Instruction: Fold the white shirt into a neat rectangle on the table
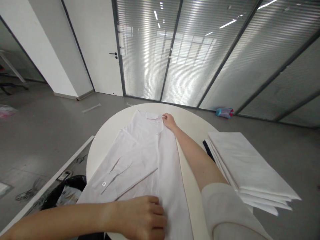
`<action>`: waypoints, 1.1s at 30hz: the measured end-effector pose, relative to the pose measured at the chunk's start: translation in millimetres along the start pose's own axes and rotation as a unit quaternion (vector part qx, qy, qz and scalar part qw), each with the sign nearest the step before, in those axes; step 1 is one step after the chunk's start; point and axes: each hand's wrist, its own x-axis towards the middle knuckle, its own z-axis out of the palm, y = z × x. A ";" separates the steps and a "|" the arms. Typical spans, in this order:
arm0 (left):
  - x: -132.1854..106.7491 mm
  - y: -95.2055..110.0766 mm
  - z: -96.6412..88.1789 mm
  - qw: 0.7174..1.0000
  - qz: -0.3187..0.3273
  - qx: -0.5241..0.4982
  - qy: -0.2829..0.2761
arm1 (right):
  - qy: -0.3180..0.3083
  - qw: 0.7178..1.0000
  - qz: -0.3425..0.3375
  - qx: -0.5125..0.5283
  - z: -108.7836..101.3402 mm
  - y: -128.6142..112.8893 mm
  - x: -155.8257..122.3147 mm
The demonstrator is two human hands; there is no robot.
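A white long-sleeved shirt point(147, 146) lies spread lengthwise on a round white table point(197, 123), its collar end at the far side. One sleeve is folded across the body, and a round button shows at the left. At the shirt's far right corner, beside the collar, my right hand point(169, 121) pinches the fabric. My left hand point(145, 216) rests on the near part of the shirt with curled fingers closed on the cloth. Its fingertips are partly hidden. The shirt's lower end runs out of view below.
Several folded white garments point(245, 163) lie stacked at the table's right, with something dark at the stack's left edge. A black bag point(75, 182) sits low at the left, by a white-edged frame. Beyond the table, a blue and pink object point(224, 112) lies on the floor near the glass partition.
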 end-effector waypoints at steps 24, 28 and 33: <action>-30.5 22.1 16.4 0.989 -0.111 0.040 0.092 | 0.030 0.978 -0.045 -0.204 -1.9 -15.4 -13.4; -29.3 24.5 18.3 0.988 -0.113 0.040 0.096 | 0.046 0.979 -0.055 -0.189 -1.6 -16.5 -10.8; -23.2 23.1 15.0 0.990 -0.113 0.040 0.071 | 0.015 0.981 -0.072 -0.180 6.6 -13.2 -6.7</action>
